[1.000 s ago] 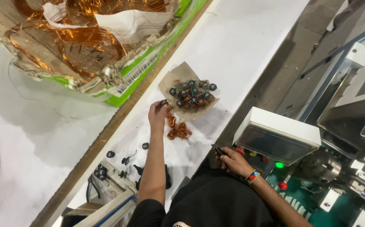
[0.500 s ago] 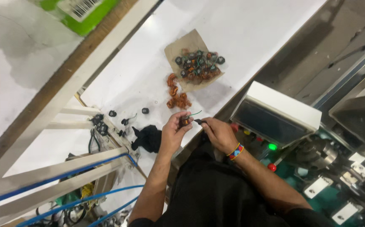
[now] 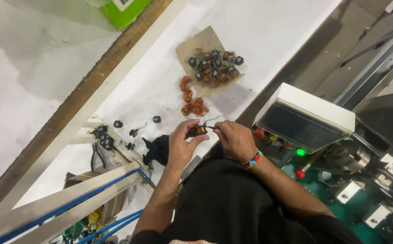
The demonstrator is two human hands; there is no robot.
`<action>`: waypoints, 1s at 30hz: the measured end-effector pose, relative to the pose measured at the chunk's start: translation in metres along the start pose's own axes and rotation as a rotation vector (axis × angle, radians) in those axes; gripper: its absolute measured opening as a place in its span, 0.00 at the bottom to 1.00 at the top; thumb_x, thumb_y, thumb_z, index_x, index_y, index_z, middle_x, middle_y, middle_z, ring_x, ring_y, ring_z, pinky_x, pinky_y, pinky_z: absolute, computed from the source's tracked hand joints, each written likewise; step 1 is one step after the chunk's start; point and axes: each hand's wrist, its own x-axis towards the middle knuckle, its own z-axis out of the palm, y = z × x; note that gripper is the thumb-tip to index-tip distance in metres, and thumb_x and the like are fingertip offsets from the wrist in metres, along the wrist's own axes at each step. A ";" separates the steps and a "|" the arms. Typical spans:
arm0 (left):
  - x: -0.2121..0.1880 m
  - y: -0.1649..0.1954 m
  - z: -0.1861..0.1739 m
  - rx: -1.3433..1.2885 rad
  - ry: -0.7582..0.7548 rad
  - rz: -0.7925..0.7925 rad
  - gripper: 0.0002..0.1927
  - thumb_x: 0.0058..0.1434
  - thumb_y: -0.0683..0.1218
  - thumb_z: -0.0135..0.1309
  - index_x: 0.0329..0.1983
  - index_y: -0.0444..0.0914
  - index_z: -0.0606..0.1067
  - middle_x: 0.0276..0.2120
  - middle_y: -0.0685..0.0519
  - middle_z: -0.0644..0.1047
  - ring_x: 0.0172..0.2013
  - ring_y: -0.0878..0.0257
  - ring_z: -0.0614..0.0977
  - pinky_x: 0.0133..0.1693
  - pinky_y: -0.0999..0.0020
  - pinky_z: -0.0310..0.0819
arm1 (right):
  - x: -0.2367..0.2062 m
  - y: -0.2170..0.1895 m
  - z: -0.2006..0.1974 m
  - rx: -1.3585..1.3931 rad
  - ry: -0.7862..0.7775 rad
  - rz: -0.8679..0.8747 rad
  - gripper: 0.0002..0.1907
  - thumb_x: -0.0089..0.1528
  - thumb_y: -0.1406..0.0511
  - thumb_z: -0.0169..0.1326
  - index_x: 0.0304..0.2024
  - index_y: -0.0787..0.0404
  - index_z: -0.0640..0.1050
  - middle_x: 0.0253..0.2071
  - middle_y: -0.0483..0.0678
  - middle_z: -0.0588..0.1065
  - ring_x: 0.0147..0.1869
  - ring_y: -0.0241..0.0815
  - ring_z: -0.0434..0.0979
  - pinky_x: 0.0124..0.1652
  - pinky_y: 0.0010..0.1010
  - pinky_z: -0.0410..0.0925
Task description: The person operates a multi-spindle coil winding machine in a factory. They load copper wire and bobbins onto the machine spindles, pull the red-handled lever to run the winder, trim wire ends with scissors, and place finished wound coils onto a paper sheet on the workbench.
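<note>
Near the brown paper (image 3: pixel 210 61) with coils, both hands close on one small copper coil (image 3: pixel 199 131): left hand (image 3: pixel 183 144) grips it, right hand (image 3: pixel 235 140) pinches its wire.

Left hand (image 3: pixel 182 143) and right hand (image 3: pixel 235 140) pinch a copper coil (image 3: pixel 199 130).

One green package, one paper sheet, one dark screen in front of you.

At the top edge, past the wooden strip, you see the corner of a bright green package (image 3: pixel 123 10) bearing a white rectangular label (image 3: pixel 125 3). On the white bench lies a creased brown paper sheet (image 3: pixel 192 45), serving as a wrapper under a heap of small parts. To your right stands a white box-shaped unit with a dark rectangular screen (image 3: pixel 299 127), unlit and tilted toward you.
</note>
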 end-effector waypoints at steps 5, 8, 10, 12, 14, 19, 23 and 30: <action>0.006 0.005 -0.015 0.105 0.003 0.184 0.20 0.51 0.40 0.71 0.47 0.34 0.79 0.40 0.51 0.81 0.39 0.65 0.85 0.42 0.72 0.82 | 0.005 -0.013 0.013 -0.047 0.081 -0.034 0.06 0.63 0.66 0.59 0.40 0.60 0.76 0.31 0.49 0.75 0.34 0.53 0.78 0.33 0.42 0.69; 0.010 0.003 -0.029 0.074 -0.030 0.199 0.20 0.51 0.39 0.71 0.47 0.34 0.80 0.40 0.51 0.81 0.39 0.65 0.85 0.41 0.72 0.82 | 0.013 -0.012 0.017 -0.076 0.017 -0.048 0.07 0.64 0.64 0.58 0.38 0.60 0.75 0.30 0.49 0.75 0.34 0.53 0.77 0.31 0.43 0.69; 0.012 -0.003 -0.041 0.077 -0.086 0.188 0.21 0.50 0.39 0.72 0.47 0.34 0.81 0.39 0.50 0.81 0.38 0.65 0.85 0.40 0.72 0.81 | 0.020 -0.006 0.016 -0.073 -0.106 -0.077 0.09 0.65 0.61 0.57 0.37 0.60 0.75 0.29 0.50 0.74 0.32 0.54 0.77 0.31 0.43 0.68; 0.011 -0.014 -0.054 0.114 -0.183 0.183 0.21 0.50 0.39 0.72 0.48 0.33 0.81 0.38 0.51 0.82 0.37 0.65 0.84 0.40 0.71 0.80 | 0.028 0.000 0.013 -0.059 -0.277 -0.107 0.11 0.65 0.59 0.56 0.36 0.60 0.75 0.27 0.51 0.74 0.30 0.56 0.76 0.30 0.45 0.68; 0.009 -0.031 -0.056 -0.140 -0.231 0.067 0.20 0.53 0.38 0.71 0.49 0.31 0.80 0.41 0.50 0.80 0.40 0.65 0.82 0.43 0.71 0.78 | 0.035 0.006 0.009 0.056 -0.356 -0.177 0.12 0.67 0.58 0.54 0.37 0.59 0.75 0.27 0.51 0.74 0.31 0.56 0.76 0.30 0.45 0.67; 0.005 -0.074 -0.050 -0.646 -0.292 -0.238 0.16 0.59 0.39 0.66 0.49 0.28 0.80 0.37 0.48 0.82 0.36 0.62 0.83 0.40 0.68 0.79 | 0.040 0.010 0.002 0.103 -0.348 -0.379 0.13 0.66 0.57 0.55 0.35 0.59 0.74 0.27 0.50 0.72 0.31 0.54 0.76 0.30 0.43 0.67; 0.007 -0.083 -0.049 -0.803 -0.302 -0.382 0.14 0.65 0.41 0.61 0.50 0.27 0.80 0.37 0.45 0.82 0.36 0.61 0.83 0.38 0.67 0.79 | 0.040 0.007 0.002 0.002 -0.281 -0.544 0.14 0.64 0.57 0.59 0.36 0.61 0.75 0.26 0.49 0.71 0.29 0.51 0.75 0.29 0.42 0.67; 0.011 -0.032 -0.038 -0.369 -0.126 -0.029 0.20 0.59 0.36 0.63 0.55 0.32 0.75 0.49 0.49 0.80 0.48 0.63 0.83 0.50 0.69 0.79 | 0.031 -0.006 -0.002 0.061 -0.035 -0.066 0.07 0.66 0.63 0.58 0.42 0.59 0.78 0.32 0.48 0.75 0.34 0.50 0.77 0.34 0.39 0.69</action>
